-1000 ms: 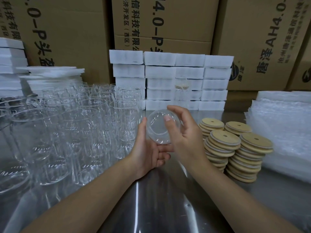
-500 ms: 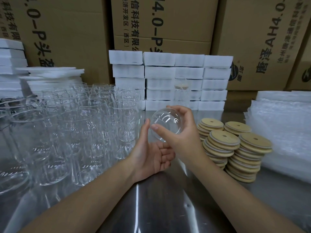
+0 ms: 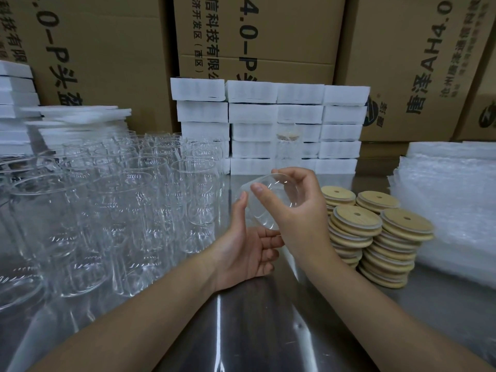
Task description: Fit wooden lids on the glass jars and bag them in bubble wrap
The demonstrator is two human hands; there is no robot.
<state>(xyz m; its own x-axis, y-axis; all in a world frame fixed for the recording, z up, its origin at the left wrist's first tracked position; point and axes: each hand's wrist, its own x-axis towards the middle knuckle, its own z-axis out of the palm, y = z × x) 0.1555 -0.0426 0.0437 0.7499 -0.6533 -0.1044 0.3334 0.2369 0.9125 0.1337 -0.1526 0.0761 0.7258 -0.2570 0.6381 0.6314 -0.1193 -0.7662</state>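
Bubble-wrap pile [image 3: 453,208] at R & jar crowd [image 3: 107,205] at L (too many to count) flank 4 lid stacks [image 3: 375,234], all within reach for capping, while 1 jar [image 3: 281,186] sits tilted mid-air, R hand [image 3: 303,218] curled round it, L hand [image 3: 247,251] spread open beneath, prob. to steady it

At the centre of the frame the right hand [image 3: 298,221] curls its fingers and thumb around a clear glass jar [image 3: 281,190] held tilted above the shiny metal table [image 3: 241,331], while the left hand [image 3: 247,251] lies palm up beneath it, thumb touching the jar's side. Many empty glass jars [image 3: 120,205] crowd the left of the frame. Stacks of wooden lids [image 3: 375,237] stand at the right beside a pile of bubble wrap [image 3: 451,210], with white foam blocks [image 3: 268,124] and cardboard boxes [image 3: 107,49] behind.
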